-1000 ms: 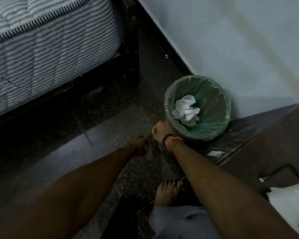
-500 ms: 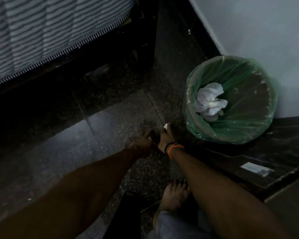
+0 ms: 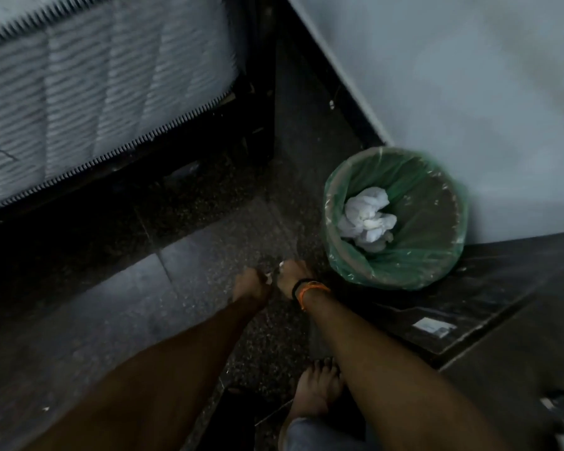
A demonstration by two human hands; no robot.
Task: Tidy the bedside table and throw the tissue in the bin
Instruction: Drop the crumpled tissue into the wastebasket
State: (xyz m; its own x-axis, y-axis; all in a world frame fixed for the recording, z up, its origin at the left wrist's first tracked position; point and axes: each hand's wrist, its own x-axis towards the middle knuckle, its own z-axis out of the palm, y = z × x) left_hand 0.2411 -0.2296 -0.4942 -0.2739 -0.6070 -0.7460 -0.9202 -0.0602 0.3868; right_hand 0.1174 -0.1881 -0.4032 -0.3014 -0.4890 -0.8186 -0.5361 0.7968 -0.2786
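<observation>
White crumpled tissue (image 3: 367, 219) is seen inside the bin (image 3: 443, 255), which is lined with a green plastic bag and stands on the dark floor (image 3: 189, 265) near the wall (image 3: 469, 76). So the main tissue is already placed where the task wants it.

Compared with one second ago, both hands are lowered closer to the floor, just beside the bin. Small white scraps (image 3: 269, 277) are now visible between the left hand (image 3: 251, 284) and the right hand (image 3: 290, 276), where earlier only closed fists were seen. The fingers of both hands are curled, and a scrap seems to be pinched by each hand, but the view is blurred and this cannot be told with certainty.

It is judged that small leftover pieces are being collected from the floor, to be dropped into the bin next. The striped mattress (image 3: 95, 92) is seen at the upper left. The bedside table is not clearly shown, so its state cannot be judged.
</observation>
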